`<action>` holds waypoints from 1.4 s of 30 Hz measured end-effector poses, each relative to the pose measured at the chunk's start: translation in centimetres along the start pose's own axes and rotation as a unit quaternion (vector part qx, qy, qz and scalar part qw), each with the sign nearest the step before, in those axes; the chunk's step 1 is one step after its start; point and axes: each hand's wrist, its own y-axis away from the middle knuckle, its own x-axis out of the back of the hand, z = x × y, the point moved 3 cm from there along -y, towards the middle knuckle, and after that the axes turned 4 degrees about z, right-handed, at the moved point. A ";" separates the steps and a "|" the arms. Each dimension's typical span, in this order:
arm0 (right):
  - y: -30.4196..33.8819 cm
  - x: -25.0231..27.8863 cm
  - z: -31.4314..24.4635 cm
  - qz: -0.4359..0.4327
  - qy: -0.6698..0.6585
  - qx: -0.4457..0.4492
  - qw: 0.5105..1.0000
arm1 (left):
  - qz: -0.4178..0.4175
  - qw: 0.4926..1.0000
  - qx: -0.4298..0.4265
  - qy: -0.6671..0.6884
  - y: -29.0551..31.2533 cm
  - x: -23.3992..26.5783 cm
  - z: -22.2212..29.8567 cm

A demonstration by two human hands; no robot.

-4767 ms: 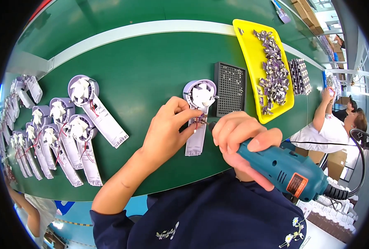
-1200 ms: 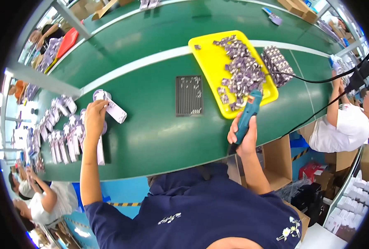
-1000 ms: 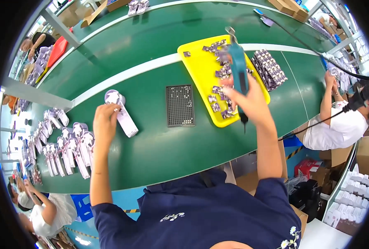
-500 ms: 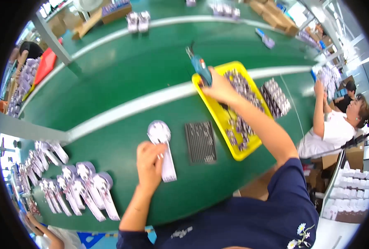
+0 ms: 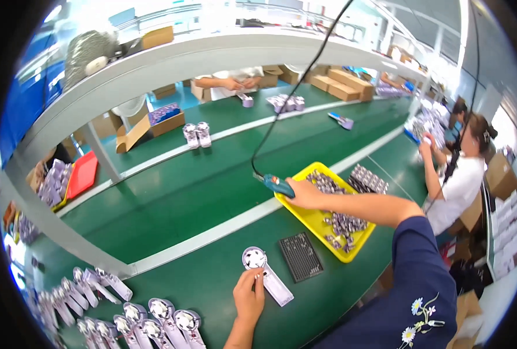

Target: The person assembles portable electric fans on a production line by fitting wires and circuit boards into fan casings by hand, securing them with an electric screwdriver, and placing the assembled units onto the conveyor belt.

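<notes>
Workshop: bright, white overhead beam (image 5: 171, 68) across the upper part, brown cartons (image 5: 345, 87) past the far table.
Worktop (image 5: 206, 273): green, white strip (image 5: 212, 232) along its far edge, more green surface beyond.
Red tray (image 5: 83, 174): far left, past the strip, beside a pile of lavender parts (image 5: 55, 181).
Fan-unit rows (image 5: 135, 314): two, near worktop's left end, pale lavender, round heads mostly toward the far edge.
Left hand (image 5: 249, 294): narrow, fingers and thumb pinched on one fan unit (image 5: 276, 285), just below its wheel.
Fan unit position: near middle of worktop, left of the screw tray; wheel end toward the strip, handle slanting to the near right.
Screwdriver (image 5: 277, 184): teal, powered, black cord (image 5: 276, 122) rising from its exposed end; tip hidden.
Screw tray (image 5: 301, 257): dark grey, full of holes, between fan unit and yellow tray.
Right hand (image 5: 305, 195): wrapped around the screwdriver, over yellow tray's far left corner.
Yellow tray (image 5: 312, 218): set slantwise, small metallic-purple parts (image 5: 345, 224) heaped inside.
Board stack (image 5: 369, 180): just beside yellow tray's right edge, far side.
Co-worker (image 5: 462, 180): white top, worktop's right end, hands raised near a pale heap.
</notes>
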 end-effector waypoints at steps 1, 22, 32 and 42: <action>-0.1 0.6 0.4 0.026 -0.019 -0.004 0.999 | -0.002 0.999 0.034 0.004 0.1 -0.1 -0.4; 15.4 -1.8 -15.3 -0.038 -0.217 0.001 0.975 | -0.018 0.976 0.169 0.136 0.8 -0.2 -1.4; 16.5 -0.7 -16.2 0.091 -0.263 -0.085 0.957 | -0.028 0.956 0.246 0.156 0.7 0.1 -1.7; 15.4 -2.5 -16.4 0.042 -0.296 -0.076 0.951 | -0.051 0.943 0.261 0.201 0.2 -0.1 -2.0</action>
